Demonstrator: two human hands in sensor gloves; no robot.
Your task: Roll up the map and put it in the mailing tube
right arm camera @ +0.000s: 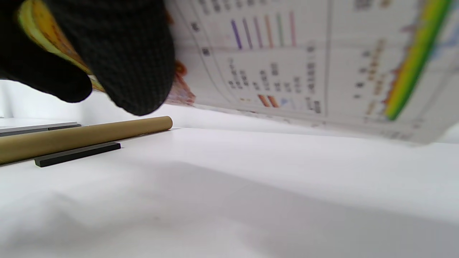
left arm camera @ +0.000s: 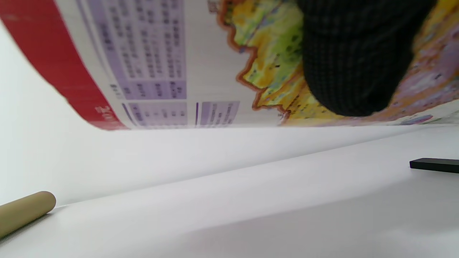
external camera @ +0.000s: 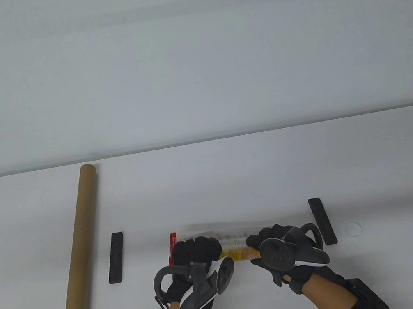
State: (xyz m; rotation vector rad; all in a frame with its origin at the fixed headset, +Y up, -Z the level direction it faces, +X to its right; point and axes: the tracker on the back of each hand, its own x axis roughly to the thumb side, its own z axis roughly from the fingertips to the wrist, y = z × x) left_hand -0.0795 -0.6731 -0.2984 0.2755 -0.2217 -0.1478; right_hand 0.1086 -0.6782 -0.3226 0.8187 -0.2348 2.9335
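Note:
The map (external camera: 234, 244) is curled into a loose roll near the table's front edge, its red end strip on the left. My left hand (external camera: 196, 252) grips its left part and my right hand (external camera: 274, 241) grips its right part. In the left wrist view the printed map (left arm camera: 200, 64) curves above the table with a gloved finger (left arm camera: 355, 61) pressed on it. In the right wrist view gloved fingers (right arm camera: 118, 53) hold the map (right arm camera: 304, 61) off the table. The brown mailing tube (external camera: 81, 249) lies at the left, apart from both hands; it also shows in the wrist views (left arm camera: 25, 212) (right arm camera: 82, 136).
Two black bars lie flat on the table, one left of the map (external camera: 116, 257) and one to its right (external camera: 322, 221). A small white round cap (external camera: 353, 228) lies right of the right bar. The white table (external camera: 215, 184) stretches behind the map.

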